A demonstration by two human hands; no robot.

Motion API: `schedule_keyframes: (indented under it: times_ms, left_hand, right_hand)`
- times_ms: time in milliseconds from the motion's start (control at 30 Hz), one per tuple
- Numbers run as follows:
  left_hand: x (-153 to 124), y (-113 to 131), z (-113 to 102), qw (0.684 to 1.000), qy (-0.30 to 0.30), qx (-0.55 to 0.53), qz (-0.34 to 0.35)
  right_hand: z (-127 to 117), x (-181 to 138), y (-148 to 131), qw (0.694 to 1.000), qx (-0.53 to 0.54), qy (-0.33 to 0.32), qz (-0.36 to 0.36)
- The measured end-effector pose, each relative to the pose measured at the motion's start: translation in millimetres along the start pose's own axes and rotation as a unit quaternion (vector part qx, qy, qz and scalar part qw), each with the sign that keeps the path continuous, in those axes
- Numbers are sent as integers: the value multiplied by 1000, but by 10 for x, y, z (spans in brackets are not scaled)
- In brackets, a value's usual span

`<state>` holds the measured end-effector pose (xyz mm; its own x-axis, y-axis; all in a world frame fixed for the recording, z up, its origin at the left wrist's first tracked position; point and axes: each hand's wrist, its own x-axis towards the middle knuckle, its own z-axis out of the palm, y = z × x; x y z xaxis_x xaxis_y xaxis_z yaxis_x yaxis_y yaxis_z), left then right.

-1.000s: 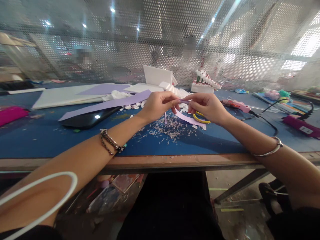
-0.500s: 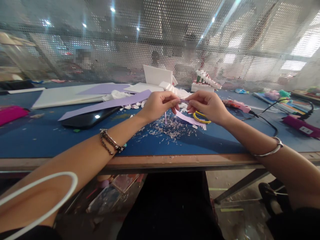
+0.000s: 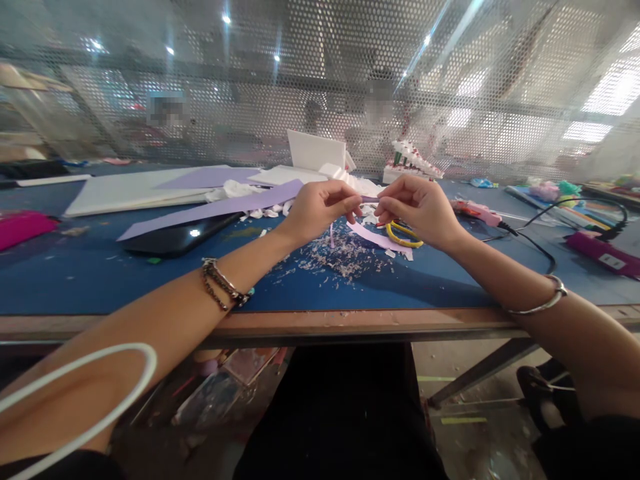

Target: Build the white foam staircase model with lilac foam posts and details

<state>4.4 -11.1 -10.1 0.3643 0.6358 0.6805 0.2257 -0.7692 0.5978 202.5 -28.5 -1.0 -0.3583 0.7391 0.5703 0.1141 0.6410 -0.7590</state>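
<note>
A thin purple strip (image 3: pixel 370 199), probably paper by its look, is stretched between my two hands above the table. My left hand (image 3: pixel 327 208) pinches one end between thumb and fingers. The other end sits in the closed fingertips of my right hand (image 3: pixel 417 208). Below them, pale shavings (image 3: pixel 345 260) are scattered on the blue table top. A lilac curved piece (image 3: pixel 383 240) and yellow-handled scissors or a yellow loop (image 3: pixel 404 235) lie under my right hand, partly hidden by it. A long lilac strip (image 3: pixel 215 210) rests to the left of my left hand.
A dark flat device (image 3: pixel 175 241) with a small light lies under the long strip. White boards (image 3: pixel 317 151) and crumpled white scraps stand behind my hands. On the right are a pink glue gun (image 3: pixel 480 212), its black cord and a purple block (image 3: pixel 603 253). A mesh screen (image 3: pixel 320 80) rises behind.
My right hand has shifted slightly to the right and up, and a little more of the purple strip shows between my fingertips. The left hand has hardly moved.
</note>
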Motion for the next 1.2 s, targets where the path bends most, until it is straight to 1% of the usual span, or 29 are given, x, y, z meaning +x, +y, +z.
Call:
schedule_keyframes:
  times_ms: [167, 400, 600, 767, 833, 933, 1033, 1100, 1167, 1200]
  left_hand:
    - [-25, -16, 12, 999, 31, 11, 27]
    - [-50, 64, -4, 993, 35, 72, 81]
    - [-70, 73, -8, 989, 44, 102, 98]
    - [-74, 95, -30, 985, 35, 136, 96]
    - [-73, 99, -32, 985, 39, 130, 103]
    - [-59, 59, -10, 988, 48, 92, 115]
    - [-20, -10, 21, 990, 49, 44, 124]
    - [9, -8, 11, 992, 43, 29, 119]
    - [14, 82, -43, 991, 26, 68, 115]
    - [1, 161, -87, 986, 13, 111, 120]
  right_hand:
    - [-3, 0, -9, 1000, -6, 2, 12]
    - [-6, -2, -16, 1000, 17, 1, 26]
    - [-10, 2, -6, 999, 24, -3, 44]
    - [-18, 5, 14, 998, 40, -8, 51]
    - [-14, 3, 5, 998, 46, -5, 47]
    - [-3, -4, -20, 998, 46, -3, 37]
    - [7, -10, -33, 999, 37, -1, 16]
    - [5, -8, -27, 1000, 27, 7, -1]
    - [-7, 0, -10, 1000, 22, 10, -8]
    - [-18, 8, 0, 1000, 20, 8, -6]
